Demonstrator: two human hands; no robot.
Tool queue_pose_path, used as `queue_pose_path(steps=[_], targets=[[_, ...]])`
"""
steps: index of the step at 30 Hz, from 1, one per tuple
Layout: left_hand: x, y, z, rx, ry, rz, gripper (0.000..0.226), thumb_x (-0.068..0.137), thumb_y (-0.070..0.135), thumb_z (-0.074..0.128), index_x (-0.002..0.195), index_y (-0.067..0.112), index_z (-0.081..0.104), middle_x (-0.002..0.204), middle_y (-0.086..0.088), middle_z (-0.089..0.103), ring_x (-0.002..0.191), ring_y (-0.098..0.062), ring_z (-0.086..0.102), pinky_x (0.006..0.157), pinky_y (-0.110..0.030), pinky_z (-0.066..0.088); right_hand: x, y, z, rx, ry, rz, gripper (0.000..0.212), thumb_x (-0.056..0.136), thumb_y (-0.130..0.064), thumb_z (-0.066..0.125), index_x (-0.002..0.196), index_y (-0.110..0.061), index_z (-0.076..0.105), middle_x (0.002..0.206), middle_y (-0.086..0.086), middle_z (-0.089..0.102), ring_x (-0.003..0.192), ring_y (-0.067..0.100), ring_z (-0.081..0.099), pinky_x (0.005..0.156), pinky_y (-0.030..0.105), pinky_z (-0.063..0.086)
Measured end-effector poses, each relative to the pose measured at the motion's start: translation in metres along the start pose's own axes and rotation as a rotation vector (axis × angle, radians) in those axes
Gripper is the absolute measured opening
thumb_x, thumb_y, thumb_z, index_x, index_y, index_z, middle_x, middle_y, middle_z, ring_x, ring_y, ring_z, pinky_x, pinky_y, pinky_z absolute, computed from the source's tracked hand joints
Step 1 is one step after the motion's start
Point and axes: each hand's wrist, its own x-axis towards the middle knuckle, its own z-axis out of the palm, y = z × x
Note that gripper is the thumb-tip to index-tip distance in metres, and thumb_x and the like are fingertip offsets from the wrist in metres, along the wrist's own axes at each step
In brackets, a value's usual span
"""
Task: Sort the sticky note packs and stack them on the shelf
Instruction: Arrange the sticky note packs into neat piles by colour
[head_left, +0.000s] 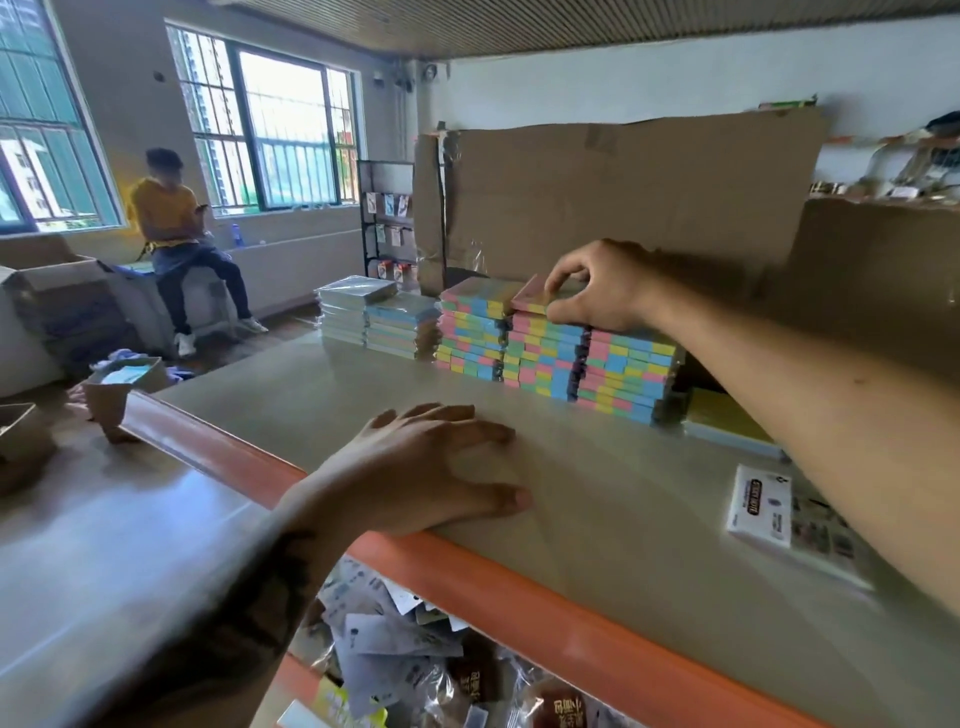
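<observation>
Sticky note stacks (550, 348) on shelf (597, 519), cardboard (623, 197) behind, white pack (761, 512) right front.

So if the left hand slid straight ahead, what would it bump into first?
Probably the nearest stack of pastel sticky note packs; the left hand lies flat, fingers pointing roughly toward it, though depth is unclear.

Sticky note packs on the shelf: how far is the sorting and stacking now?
Done: several stacks of multicolour packs already stand in a row on the shelf, with pale-blue packs stacked beside them. In hand: the right hand pinches one pack on top of the middle stack; the left hand rests flat on the shelf. What is left cannot be told; no loose packs are clearly seen.
</observation>
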Motion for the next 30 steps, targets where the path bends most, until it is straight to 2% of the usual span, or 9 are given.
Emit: queue_pose_path(steps=[7,9,15,18,20,23,26,30], targets=[[0.000,-0.001,0.001,-0.020,0.023,0.014,0.080,0.069,0.096,0.042,0.142,0.067,0.030,0.160,0.028,0.026,0.151,-0.006,0.019,0.124,-0.049,0.018,0.002,0.002,-0.001,0.026,-0.043,0.002,0.026,0.080,-0.050,0.075,0.102,-0.038,0.070,0.115,-0.005,0.063,0.103,0.019,0.059,0.082,0.035,0.043],[0.000,-0.001,0.001,-0.021,0.028,0.016,0.079,0.070,0.096,0.042,0.143,0.065,0.032,0.159,0.029,0.027,0.150,-0.006,0.020,0.124,-0.048,0.018,-0.001,0.002,0.000,0.031,-0.042,0.006,0.026,0.079,-0.051,0.074,0.101,-0.039,0.070,0.115,-0.006,0.062,0.103,0.020,0.059,0.084,0.036,0.043],[0.000,-0.002,0.000,-0.033,0.050,0.030,0.078,0.071,0.095,0.042,0.142,0.063,0.035,0.157,0.029,0.031,0.148,-0.005,0.024,0.122,-0.045,0.021,-0.004,0.000,0.001,0.046,-0.048,0.019,0.027,0.079,-0.050,0.074,0.103,-0.041,0.069,0.129,-0.004,0.064,0.110,0.021,0.058,0.089,0.038,0.048],[0.000,-0.002,0.000,-0.034,0.059,0.032,0.081,0.069,0.095,0.039,0.142,0.061,0.037,0.156,0.028,0.033,0.147,-0.006,0.027,0.121,-0.046,0.023,-0.012,-0.001,-0.001,0.043,-0.062,0.005,0.040,0.081,-0.050,0.074,0.119,-0.042,0.066,0.142,-0.001,0.058,0.120,0.022,0.056,0.087,0.037,0.046],[-0.001,-0.001,0.000,-0.030,0.060,0.031,0.080,0.071,0.094,0.041,0.142,0.059,0.039,0.156,0.027,0.035,0.146,-0.007,0.030,0.121,-0.045,0.024,-0.025,-0.002,-0.007,0.021,-0.029,-0.014,0.046,0.079,-0.057,0.070,0.123,-0.045,0.063,0.146,-0.002,0.056,0.126,0.024,0.054,0.097,0.042,0.046],[-0.002,0.000,-0.001,0.002,0.082,0.047,0.080,0.072,0.094,0.041,0.142,0.055,0.043,0.153,0.026,0.040,0.142,-0.008,0.035,0.118,-0.043,0.025,-0.063,0.000,-0.018,-0.067,0.032,-0.063,0.050,0.080,-0.062,0.066,0.126,-0.046,0.059,0.138,-0.005,0.058,0.126,0.024,0.053,0.109,0.051,0.040],[-0.002,0.009,-0.002,0.056,0.124,0.086,0.081,0.072,0.095,0.040,0.141,0.054,0.046,0.152,0.027,0.043,0.142,-0.007,0.037,0.117,-0.042,0.024,-0.112,0.007,-0.022,-0.048,0.050,-0.088,0.053,0.075,-0.062,0.061,0.125,-0.044,0.061,0.125,-0.008,0.063,0.117,0.019,0.057,0.104,0.046,0.043],[0.000,0.052,0.004,-0.002,0.148,0.185,0.068,0.079,0.087,0.046,0.138,0.054,0.050,0.149,0.024,0.049,0.137,-0.009,0.044,0.115,-0.040,0.029,-0.175,0.033,-0.021,0.022,0.026,-0.104,0.037,0.083,-0.038,0.078,0.117,-0.027,0.072,0.116,-0.005,0.066,0.110,0.016,0.062,0.100,0.035,0.046]])
